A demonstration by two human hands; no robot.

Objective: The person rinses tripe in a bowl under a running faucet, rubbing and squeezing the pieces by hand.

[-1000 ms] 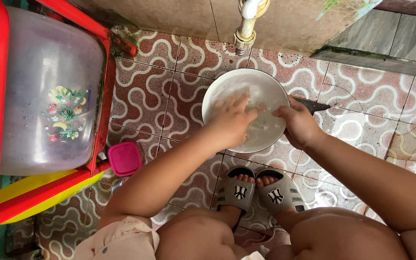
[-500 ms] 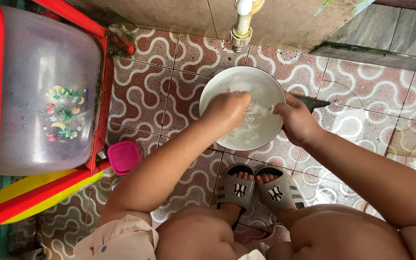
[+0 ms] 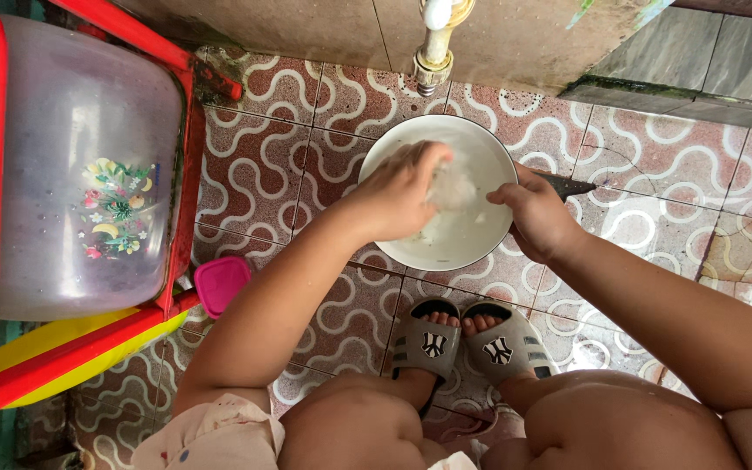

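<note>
The person is squatting on a patterned tile floor [image 3: 306, 148], working over a round white pan [image 3: 480, 235] that is sitting on the tiles just below a wall tap [image 3: 435, 52]. The left hand [image 3: 398, 196] is reaching into the pan with its fingers curled together around a pale, wet clump [image 3: 453, 184]; it is too blurred to say what the clump is. A second ago this hand was lying flatter and lower across the pan's middle; it is now sitting nearer the pan's far left rim, with the clump lifted a little at its fingertips. The right hand [image 3: 537, 213] is closing over the pan's right rim, where a dark handle [image 3: 567, 184] is sticking out past it onto the floor; the fingers are pressed together, and it is hardly shifting from where it was in the earlier frames. The pan itself is staying in the same spot under the tap.

Just below the pan, the person's two feet in grey sandals [image 3: 472, 344] are standing side by side on the tiles, with the knees showing at the bottom of the view. To the left, a red frame [image 3: 193, 174] is holding a clear plastic tub [image 3: 89, 174] with a flower print on its side. A small pink lid [image 3: 222, 285] is lying on the floor beside the frame's corner, well apart from the pan, and a yellow basin [image 3: 54, 365] is showing beneath the red bar.
</note>
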